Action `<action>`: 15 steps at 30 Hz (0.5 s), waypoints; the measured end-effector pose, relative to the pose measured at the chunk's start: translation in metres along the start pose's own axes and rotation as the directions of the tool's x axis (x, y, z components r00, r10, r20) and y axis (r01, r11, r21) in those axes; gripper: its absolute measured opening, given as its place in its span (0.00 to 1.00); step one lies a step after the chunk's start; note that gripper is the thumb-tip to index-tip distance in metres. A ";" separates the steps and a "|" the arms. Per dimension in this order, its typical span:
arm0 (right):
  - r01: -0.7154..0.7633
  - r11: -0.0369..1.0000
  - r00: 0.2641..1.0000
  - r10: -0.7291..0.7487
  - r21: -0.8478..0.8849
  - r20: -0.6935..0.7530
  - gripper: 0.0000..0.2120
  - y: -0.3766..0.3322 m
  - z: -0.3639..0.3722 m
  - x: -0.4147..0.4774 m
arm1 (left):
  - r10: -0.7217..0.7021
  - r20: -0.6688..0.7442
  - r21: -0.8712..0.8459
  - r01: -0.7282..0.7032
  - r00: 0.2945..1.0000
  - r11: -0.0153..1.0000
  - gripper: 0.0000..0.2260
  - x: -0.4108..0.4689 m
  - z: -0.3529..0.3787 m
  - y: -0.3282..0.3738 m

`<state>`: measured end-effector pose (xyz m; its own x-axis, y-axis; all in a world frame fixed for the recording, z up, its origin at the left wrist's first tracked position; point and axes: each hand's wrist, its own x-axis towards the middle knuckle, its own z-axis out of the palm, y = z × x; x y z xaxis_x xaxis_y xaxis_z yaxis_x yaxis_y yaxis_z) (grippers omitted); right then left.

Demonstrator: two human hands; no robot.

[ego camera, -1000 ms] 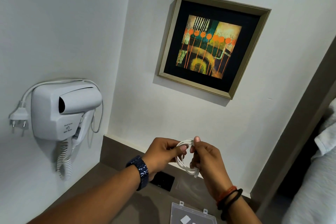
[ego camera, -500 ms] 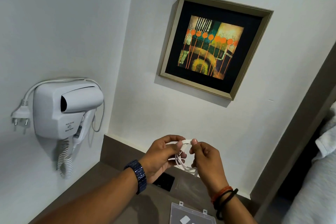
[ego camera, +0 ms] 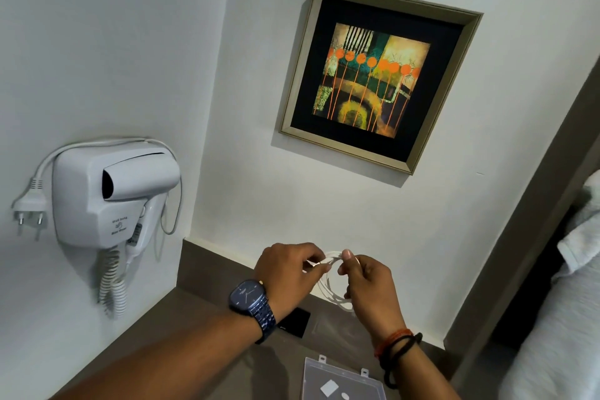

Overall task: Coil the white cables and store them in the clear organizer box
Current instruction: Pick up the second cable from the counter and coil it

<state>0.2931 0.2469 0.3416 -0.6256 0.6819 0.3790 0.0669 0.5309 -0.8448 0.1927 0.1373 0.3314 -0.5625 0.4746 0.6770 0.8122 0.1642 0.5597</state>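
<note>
A thin white cable (ego camera: 328, 286) hangs in loose loops between both hands, held up above the brown counter. My left hand (ego camera: 289, 273), with a dark blue watch on its wrist, pinches the top of the loops from the left. My right hand (ego camera: 368, 282), wearing red and black wrist bands, pinches the same loops from the right, thumb on top. The clear organizer box (ego camera: 341, 380) lies on the counter below the hands at the bottom edge, with small white pieces inside; its near part is cut off.
A white wall-mounted hair dryer (ego camera: 110, 198) with a coiled cord and loose plug hangs on the left wall. A framed picture (ego camera: 376, 75) hangs on the back wall. A black square (ego camera: 293, 321) lies on the counter (ego camera: 201, 318). White bedding (ego camera: 561, 318) is at the right.
Both hands have kept hold of the cable and shifted their fingers around the loops. The left wrist has rolled so the watch face now shows. The view has tilted slightly.
</note>
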 end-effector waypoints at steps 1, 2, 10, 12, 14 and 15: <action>0.003 1.000 1.000 -0.003 -0.005 -0.006 0.19 0.001 -0.001 0.000 | 0.041 0.015 0.041 -0.041 0.999 0.998 0.07 0.001 -0.001 -0.002; 0.012 1.000 1.000 -0.012 -0.017 -0.012 0.18 0.002 -0.003 0.000 | 0.069 0.023 0.073 -0.071 0.997 0.995 0.07 0.002 -0.002 -0.004; 0.096 0.989 0.992 -0.085 -0.115 0.098 0.10 0.006 -0.016 -0.002 | 0.070 0.230 0.117 -0.099 0.971 0.988 0.05 0.016 -0.025 -0.029; 0.111 0.988 0.988 -0.097 -0.110 0.122 0.12 0.002 -0.017 -0.003 | 0.078 0.242 0.117 -0.108 0.967 0.987 0.06 0.018 -0.030 -0.033; 0.079 0.995 0.990 -0.071 -0.059 0.123 0.14 -0.002 -0.015 -0.002 | 0.070 0.233 0.090 -0.093 0.970 0.992 0.05 0.020 -0.034 -0.035; 0.054 0.998 0.991 -0.050 -0.030 0.125 0.14 -0.003 -0.014 -0.001 | 0.065 0.232 0.075 -0.084 0.970 0.994 0.05 0.021 -0.035 -0.036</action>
<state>0.3044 0.2513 0.3491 -0.7201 0.5865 0.3708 0.0563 0.5820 -0.8112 0.1463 0.1111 0.3420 -0.4573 0.6722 0.5822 0.8662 0.1882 0.4630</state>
